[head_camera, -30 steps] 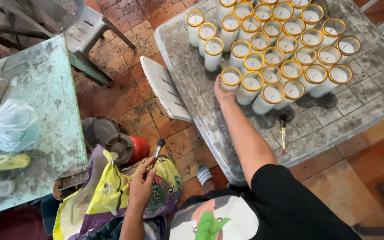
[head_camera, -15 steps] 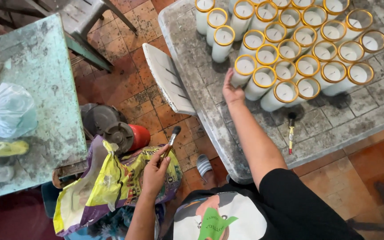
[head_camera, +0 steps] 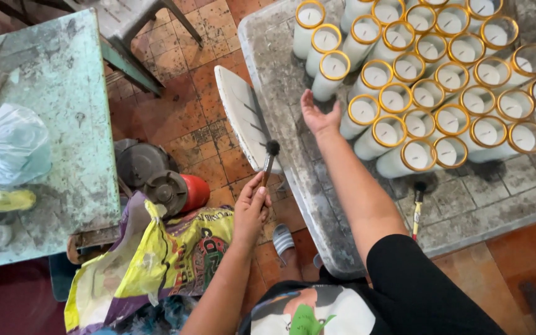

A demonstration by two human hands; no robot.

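Brush (head_camera: 270, 158) gripped by left hand (head_camera: 250, 211) | right hand (head_camera: 317, 116) open beside candles (head_camera: 348, 115) | yellow sack (head_camera: 150, 260) below

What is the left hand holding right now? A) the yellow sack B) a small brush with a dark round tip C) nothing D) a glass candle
B: the left hand is closed around the handle of a small brush, its dark round tip pointing up near the table edge, while the right hand is open beside the candles.
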